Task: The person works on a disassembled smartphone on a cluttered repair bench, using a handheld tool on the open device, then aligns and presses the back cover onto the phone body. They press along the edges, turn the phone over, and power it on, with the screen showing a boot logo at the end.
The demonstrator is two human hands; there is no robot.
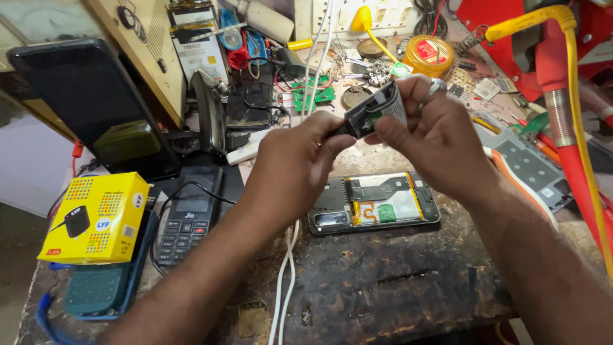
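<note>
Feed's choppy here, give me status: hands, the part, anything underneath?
Left hand and right hand both pinch small dark phone part, held above bench. Opened phone lies directly below. White cables run beside it.

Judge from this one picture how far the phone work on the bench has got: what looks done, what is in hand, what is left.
Done: the opened phone lies back-off on the workbench, its battery and inner boards exposed.
In hand: the left hand and right hand together hold a small dark module above it.
Left: the phone is not yet closed; its grey back cover lies to the right.
</note>
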